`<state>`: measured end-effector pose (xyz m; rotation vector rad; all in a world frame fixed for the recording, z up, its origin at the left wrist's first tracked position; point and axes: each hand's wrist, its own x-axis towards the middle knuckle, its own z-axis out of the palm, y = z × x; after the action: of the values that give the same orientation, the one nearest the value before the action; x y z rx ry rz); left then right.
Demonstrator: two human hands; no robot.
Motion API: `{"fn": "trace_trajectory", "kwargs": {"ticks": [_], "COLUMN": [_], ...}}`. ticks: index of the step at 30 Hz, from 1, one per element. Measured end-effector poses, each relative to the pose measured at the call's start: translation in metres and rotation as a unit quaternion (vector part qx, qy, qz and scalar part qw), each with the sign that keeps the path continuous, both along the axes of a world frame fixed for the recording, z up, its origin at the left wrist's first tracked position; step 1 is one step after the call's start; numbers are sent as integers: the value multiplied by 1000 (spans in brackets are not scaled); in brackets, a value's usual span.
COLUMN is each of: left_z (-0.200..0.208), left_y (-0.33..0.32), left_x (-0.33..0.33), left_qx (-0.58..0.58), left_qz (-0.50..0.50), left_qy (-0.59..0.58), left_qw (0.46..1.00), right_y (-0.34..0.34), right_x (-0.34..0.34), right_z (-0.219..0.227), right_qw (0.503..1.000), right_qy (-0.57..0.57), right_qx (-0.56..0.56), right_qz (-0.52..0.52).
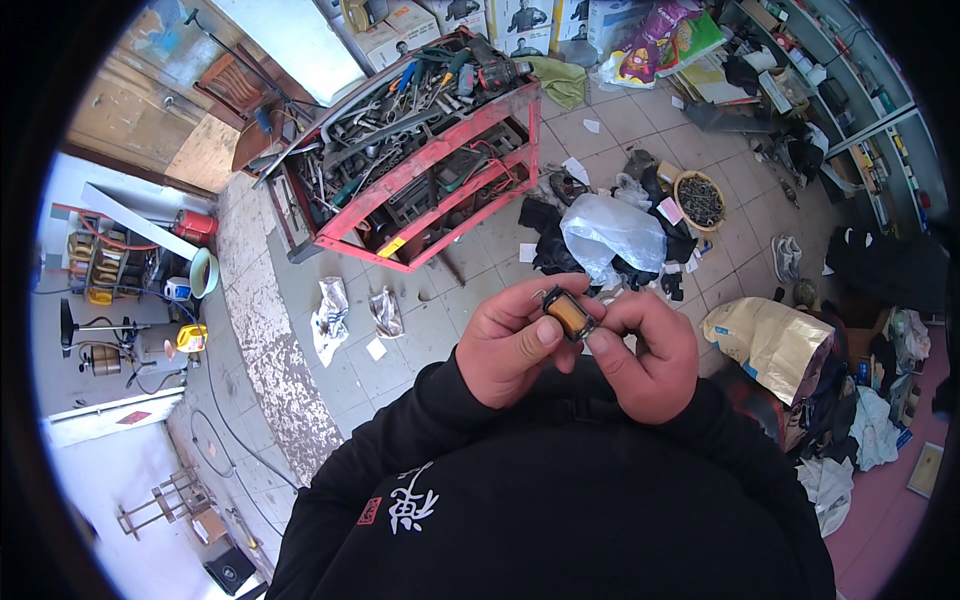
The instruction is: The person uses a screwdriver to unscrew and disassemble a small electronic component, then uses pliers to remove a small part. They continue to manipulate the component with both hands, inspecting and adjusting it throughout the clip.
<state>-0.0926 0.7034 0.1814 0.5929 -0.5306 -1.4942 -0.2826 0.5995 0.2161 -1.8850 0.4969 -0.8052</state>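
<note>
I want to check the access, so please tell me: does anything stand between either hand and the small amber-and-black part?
Nothing visible does: the bare left hand grips the small amber-and-black part directly, and the bare right hand holds its lower end.

Part (571,316): amber-brown middle, black ends
Sweatshirt (620,500): black, with white lettering and a small red block
Cart (430,190): worn red, one yellow patch on its lower edge
Tiles (350,395): pale grey, crossed by a darker grid
Floor strip (278,365): whitish, mottled with grey-brown
Plastic bag (612,235): cloudy, bluish white
Cloth (555,82): olive green
Sack (775,345): pale gold
Basin (678,190): tan rim
Canister (196,228): red
</note>
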Motion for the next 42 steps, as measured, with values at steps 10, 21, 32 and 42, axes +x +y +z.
{"fn": "trace_trajectory", "kwargs": {"ticks": [10,21,32,42], "left_z": [25,21,11,4], "left_y": [0,6,10,15], "left_x": [23,11,4,8], "left_qx": [12,92,103,42], "left_qz": [-104,-148,-144,-82], "left_qy": [-97,-9,105,-22], "left_qw": [990,985,979,995], "right_y": [-24,-36,-26,-26], "right_x": [-8,3,9,-1], "right_z": [20,26,12,12], "right_qw": [975,963,982,986], "right_qy": [53,122,57,39], "right_qx": [213,94,-39,-6], "right_qz": [43,220,175,162]}}
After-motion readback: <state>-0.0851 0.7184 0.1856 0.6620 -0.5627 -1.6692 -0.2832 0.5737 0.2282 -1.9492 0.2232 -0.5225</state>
